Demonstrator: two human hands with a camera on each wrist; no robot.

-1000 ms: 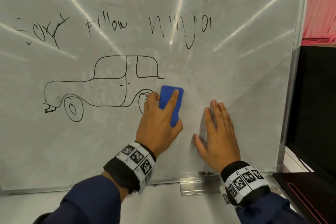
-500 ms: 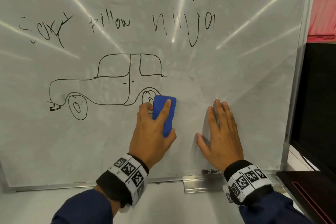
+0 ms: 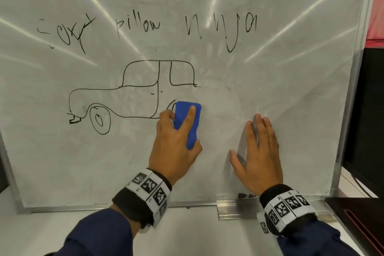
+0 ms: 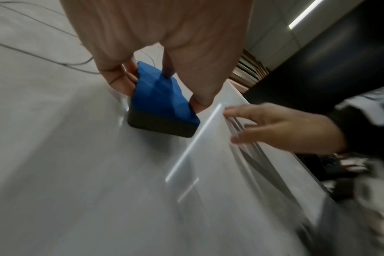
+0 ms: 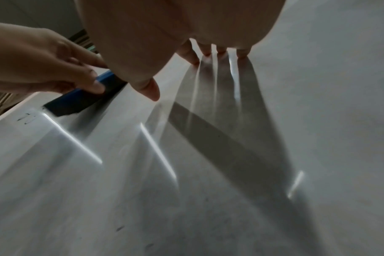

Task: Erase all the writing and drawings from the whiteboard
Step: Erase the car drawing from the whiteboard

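Note:
The whiteboard (image 3: 291, 100) carries the black words "soft pillow ninja" (image 3: 145, 27) across its upper part and a line drawing of a car (image 3: 128, 95) below them. My left hand (image 3: 174, 147) grips a blue eraser (image 3: 188, 122) with a dark felt underside (image 4: 160, 124) and presses it flat on the board over the car's rear wheel, which it mostly hides. To its right my right hand (image 3: 259, 151) lies flat on the board with straight fingers (image 5: 208, 52), holding nothing.
A metal frame (image 3: 349, 93) edges the board, with a small clip (image 3: 230, 210) at the bottom centre. Dark smudges (image 3: 245, 195) sit by the lower edge. A black panel (image 3: 372, 110) and a dark surface (image 3: 357, 214) stand to the right. A white tabletop (image 3: 62, 230) lies below.
My left hand slid the eraser down and left, then a little up, onto the car's rear wheel, wiping part of it. The right hand stayed flat on the board.

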